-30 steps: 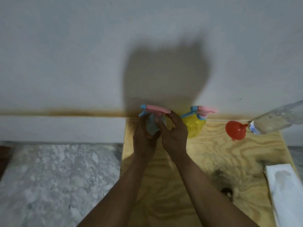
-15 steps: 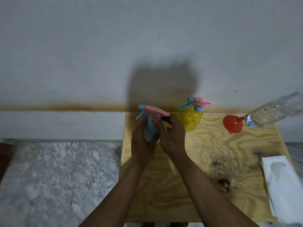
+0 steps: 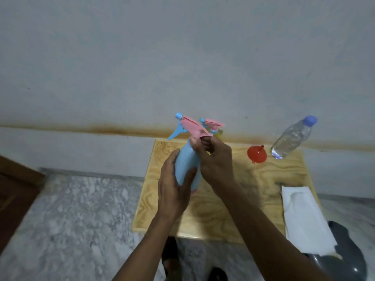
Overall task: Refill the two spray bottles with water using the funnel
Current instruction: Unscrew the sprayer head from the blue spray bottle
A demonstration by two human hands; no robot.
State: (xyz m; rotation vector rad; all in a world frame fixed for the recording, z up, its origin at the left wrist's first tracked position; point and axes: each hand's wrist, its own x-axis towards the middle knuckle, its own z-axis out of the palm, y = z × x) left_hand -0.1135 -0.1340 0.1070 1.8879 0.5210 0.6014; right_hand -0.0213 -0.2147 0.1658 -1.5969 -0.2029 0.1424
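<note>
While left hand [image 3: 172, 191] holds blue spray bottle [image 3: 187, 165], right hand [image 3: 215, 159] grips its neck.

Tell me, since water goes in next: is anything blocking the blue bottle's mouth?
Yes. The pink spray head sits on the blue bottle, held by the left hand; the right hand grips its neck. The funnel lies apart on the table.

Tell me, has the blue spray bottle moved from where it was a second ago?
Yes. The blue spray bottle was beside the yellow spray bottle at the wooden table's back edge; now both hands hold it nearer the person, overlapping the yellow one.
</note>
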